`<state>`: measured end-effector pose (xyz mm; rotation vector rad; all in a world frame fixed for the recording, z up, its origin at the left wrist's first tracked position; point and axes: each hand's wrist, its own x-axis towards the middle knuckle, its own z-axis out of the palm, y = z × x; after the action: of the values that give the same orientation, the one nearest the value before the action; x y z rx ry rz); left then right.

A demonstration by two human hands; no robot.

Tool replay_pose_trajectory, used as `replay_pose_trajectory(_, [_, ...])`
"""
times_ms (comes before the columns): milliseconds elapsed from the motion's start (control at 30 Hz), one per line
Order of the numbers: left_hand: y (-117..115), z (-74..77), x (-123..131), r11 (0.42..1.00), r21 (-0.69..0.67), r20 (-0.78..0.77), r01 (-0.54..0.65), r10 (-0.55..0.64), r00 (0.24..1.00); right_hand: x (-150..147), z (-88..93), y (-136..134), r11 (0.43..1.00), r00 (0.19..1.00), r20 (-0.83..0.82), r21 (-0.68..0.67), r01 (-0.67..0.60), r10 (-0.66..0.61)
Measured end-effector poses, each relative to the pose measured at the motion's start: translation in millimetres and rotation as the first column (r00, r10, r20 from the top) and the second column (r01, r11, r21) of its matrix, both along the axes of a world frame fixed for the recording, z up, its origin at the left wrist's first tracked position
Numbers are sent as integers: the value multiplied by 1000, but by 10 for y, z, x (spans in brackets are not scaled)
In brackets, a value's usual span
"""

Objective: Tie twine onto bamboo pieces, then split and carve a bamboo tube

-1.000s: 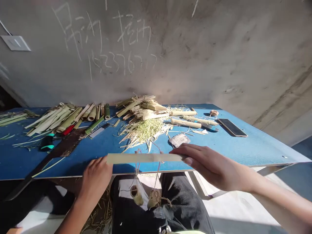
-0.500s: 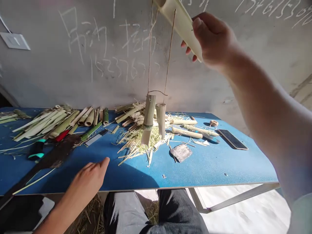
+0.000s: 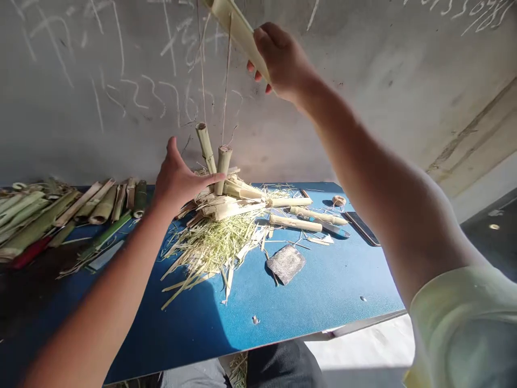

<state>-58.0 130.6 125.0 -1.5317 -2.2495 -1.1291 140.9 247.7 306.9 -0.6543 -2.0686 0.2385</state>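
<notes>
Blue laminate bench [image 3: 323,291], scuffed. Mid-bench: loose heap of pale straw-like bamboo shavings [image 3: 210,253]. Just right of it, a flat grey scrap [image 3: 286,264] and peeled bamboo sticks [image 3: 294,222]. Far right: dark phone [image 3: 362,228] near small twine ball [image 3: 339,200]. Left end: split green bamboo pile [image 3: 36,221]. Behind, concrete wall [image 3: 363,54] with chalk scrawl [image 3: 137,97].

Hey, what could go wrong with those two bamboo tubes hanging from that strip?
The thin strings holding the bamboo tubes might slip or snap, dropping them onto the straw pile. The left hand, open right beside them, could knock them swinging and tangle the strings. The right hand grips the bamboo strip only at one end, so it might tip.
</notes>
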Motion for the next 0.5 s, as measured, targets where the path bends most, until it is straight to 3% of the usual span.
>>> replay_pose_trajectory(133, [625, -113, 262, 996, -20, -110, -88, 85, 990, 312, -36, 317, 999, 1000, -21, -45, 3, -4])
replay_pose_trajectory(233, [919, -246, 225, 981, -173, -195, -90, 55, 979, 737, -275, 648, 995, 997, 41, -67, 72, -69])
replay_pose_trajectory(333, [1151, -384, 172, 925, -377, -287, -53, -62, 956, 1174, -795, 1001, 958, 919, 306, -62, 281, -249])
replay_pose_trajectory(500, [1358, -622, 145, 835, -550, -262, 1, -174, 949, 1684, -1955, 1378, 930, 770, 565, -13, 368, -297])
